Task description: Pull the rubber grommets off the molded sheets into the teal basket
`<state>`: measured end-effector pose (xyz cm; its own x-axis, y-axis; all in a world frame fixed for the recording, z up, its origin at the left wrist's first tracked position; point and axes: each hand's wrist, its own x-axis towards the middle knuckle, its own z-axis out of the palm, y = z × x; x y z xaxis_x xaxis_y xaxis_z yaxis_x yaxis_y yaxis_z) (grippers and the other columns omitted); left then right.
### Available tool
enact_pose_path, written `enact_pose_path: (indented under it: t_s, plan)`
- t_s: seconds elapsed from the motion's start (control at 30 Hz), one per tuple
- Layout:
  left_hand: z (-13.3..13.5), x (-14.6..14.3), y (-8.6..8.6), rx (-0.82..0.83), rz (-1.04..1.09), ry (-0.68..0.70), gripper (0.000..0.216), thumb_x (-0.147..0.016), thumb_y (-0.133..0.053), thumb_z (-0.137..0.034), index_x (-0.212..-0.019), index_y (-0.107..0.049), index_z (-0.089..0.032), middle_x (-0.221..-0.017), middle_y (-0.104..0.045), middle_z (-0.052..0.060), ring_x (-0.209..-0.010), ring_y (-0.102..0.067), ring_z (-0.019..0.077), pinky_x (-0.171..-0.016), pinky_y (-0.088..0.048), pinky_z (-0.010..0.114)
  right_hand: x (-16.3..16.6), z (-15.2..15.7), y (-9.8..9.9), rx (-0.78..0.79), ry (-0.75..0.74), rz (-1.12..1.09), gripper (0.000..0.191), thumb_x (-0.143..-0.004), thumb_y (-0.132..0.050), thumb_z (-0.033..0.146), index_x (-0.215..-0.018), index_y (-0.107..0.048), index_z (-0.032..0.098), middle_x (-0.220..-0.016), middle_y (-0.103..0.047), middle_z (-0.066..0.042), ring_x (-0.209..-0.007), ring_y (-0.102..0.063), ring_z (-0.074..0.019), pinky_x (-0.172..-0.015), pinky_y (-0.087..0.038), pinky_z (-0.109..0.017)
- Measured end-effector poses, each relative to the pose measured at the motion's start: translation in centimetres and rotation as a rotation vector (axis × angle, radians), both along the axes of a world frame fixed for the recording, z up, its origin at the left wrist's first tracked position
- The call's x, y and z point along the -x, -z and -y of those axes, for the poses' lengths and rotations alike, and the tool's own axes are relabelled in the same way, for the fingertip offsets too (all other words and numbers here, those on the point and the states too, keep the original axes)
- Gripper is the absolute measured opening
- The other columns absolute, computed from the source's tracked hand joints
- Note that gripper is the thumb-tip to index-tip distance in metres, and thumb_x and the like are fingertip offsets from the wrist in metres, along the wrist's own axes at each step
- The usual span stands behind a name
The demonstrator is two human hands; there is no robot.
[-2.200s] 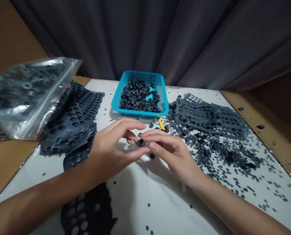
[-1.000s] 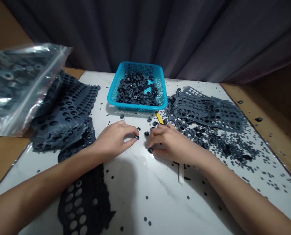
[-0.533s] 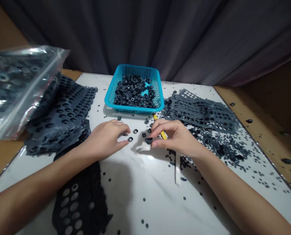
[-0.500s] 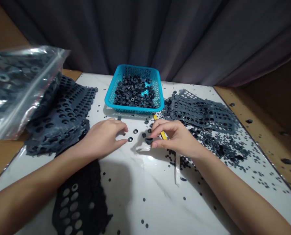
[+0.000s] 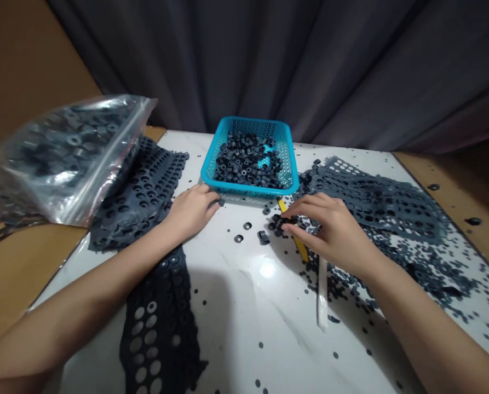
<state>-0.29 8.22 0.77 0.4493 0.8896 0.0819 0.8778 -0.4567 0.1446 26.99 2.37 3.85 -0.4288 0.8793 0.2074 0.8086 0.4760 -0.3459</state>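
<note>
My left hand (image 5: 194, 210) rests on the table in front of the basket, thumb and forefinger closed on a small black rubber piece (image 5: 222, 202). My right hand (image 5: 328, 224) reaches over a little cluster of black rubber pieces (image 5: 277, 223), its thumb and fingertips apart and touching or very near them. Between the hands lie a loose black piece (image 5: 264, 237) and two small rings, one a black ring (image 5: 239, 238). Under my right hand runs a yellow strip-like tool (image 5: 300, 249), partly hidden. Beyond the hands stands a blue basket (image 5: 250, 189) holding many black rubber pieces.
On the left, a clear zip bag (image 5: 75, 148) full of rubber pieces leans over stacked perforated black sheets (image 5: 133, 200). Another perforated sheet (image 5: 157, 328) lies nearer. At right are more perforated sheets (image 5: 375, 197), scattered black scraps (image 5: 429, 279) and a white stick (image 5: 322, 295).
My right hand has let go of a black piece, which lies on the table, and moved to the cluster. My left hand has moved to the small piece before the basket. The view has shifted left.
</note>
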Motion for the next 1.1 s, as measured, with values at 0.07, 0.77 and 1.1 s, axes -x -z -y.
enact_pose_path:
  t_s: [0.07, 0.77, 1.1]
  plan:
    - [0.1, -0.2, 0.1, -0.019, 0.057, -0.020, 0.025, -0.088, -0.047, -0.027, -0.094, -0.070, -0.019, -0.100, -0.067, 0.007, -0.098, -0.061, 0.0266, -0.081, -0.049, 0.037, 0.2, 0.1, 0.1, -0.004, -0.008, -0.020, 0.014, -0.087, -0.057, 0.033, -0.089, -0.065, 0.022, -0.095, -0.067, -0.006, -0.088, -0.057, -0.0238, -0.074, -0.037, -0.035]
    - [2.4, -2.3, 0.3, 0.490, 0.776, 0.278, 0.023, -0.089, -0.049, -0.034, -0.106, -0.056, -0.021, -0.111, -0.059, 0.008, -0.099, -0.060, 0.0201, -0.084, -0.051, 0.033, -4.1, 6.7, 4.0, 0.063, 0.074, 0.193, 0.022, -0.084, -0.046, 0.002, -0.078, -0.058, 0.018, -0.080, -0.056, -0.005, -0.077, -0.043, -0.0180, -0.070, -0.028, -0.031]
    - [3.3, -2.7, 3.3, 0.148, 0.248, 0.409, 0.083, -0.077, -0.059, -0.053, -0.143, -0.026, -0.015, -0.148, -0.033, 0.021, -0.136, -0.030, 0.0368, -0.110, -0.024, 0.057, -2.6, 8.2, 4.4, -0.082, 0.062, -0.182, 0.011, -0.083, -0.047, 0.012, -0.076, -0.051, 0.020, -0.094, -0.046, -0.005, -0.085, -0.040, -0.0196, -0.074, -0.034, -0.032]
